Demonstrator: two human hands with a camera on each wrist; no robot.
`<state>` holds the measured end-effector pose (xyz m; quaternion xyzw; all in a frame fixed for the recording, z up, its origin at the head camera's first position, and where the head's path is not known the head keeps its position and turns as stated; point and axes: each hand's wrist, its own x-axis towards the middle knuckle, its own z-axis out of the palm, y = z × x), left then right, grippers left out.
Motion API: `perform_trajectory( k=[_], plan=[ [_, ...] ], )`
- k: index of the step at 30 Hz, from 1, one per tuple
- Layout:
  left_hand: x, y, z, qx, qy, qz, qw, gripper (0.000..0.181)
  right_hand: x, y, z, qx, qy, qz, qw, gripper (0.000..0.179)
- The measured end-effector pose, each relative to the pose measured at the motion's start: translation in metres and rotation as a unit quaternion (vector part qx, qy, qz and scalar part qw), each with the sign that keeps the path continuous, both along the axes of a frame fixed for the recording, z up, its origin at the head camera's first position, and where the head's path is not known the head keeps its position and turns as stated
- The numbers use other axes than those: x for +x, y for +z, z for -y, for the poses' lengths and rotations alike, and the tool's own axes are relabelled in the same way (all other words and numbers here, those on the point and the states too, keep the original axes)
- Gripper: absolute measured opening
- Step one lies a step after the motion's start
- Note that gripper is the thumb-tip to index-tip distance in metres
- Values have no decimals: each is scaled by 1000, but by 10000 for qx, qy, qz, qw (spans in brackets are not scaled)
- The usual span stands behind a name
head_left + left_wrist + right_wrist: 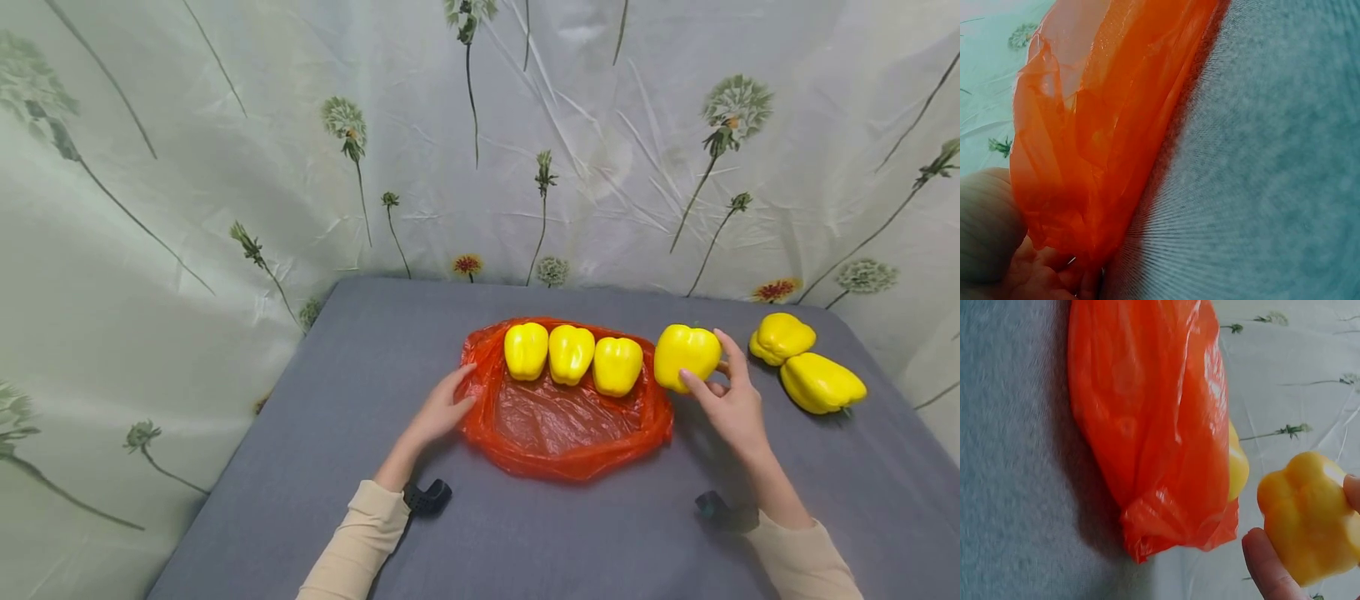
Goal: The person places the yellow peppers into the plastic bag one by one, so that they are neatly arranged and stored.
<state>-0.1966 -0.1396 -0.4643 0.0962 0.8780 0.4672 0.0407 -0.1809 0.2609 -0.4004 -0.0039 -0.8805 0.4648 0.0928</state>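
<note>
Head view: left hand (441,407), relaxed, touches the bag (555,464); right hand (733,408) grips a pepper (685,356) beside it.

- Orange plastic bag (1104,119), translucent, creased, on grey-blue surface (1272,156).
- Left grip (1004,247) at its lower end; finger contact unclear, dim.
- Pale flowered cloth (985,100) behind.

Table (375,358), flat top in plain grey cloth-like surface, weave showing close up. Directly on it, about middle: red plastic bag (570,467), lying with mouth open upward, rim bunched and crumpled (film thin enough for light to pass). Right of bag, toward far right: rounder yellow pepper (782,338) and, just nearer and right, longer yellow pepper (822,383), tipped on side, stem end toward near right.
</note>
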Motion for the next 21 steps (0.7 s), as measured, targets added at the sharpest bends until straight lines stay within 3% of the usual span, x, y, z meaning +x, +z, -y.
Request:
perform_trajectory(
  k=[8,21],
  plan=[
    [1,0,0,245,114,75,9996,54,4,2,14,83,414,67,9991,77],
    [0,2,-1,226,140,93,9996,55,9,-2,52,270,1026,420,9935,74]
  ],
)
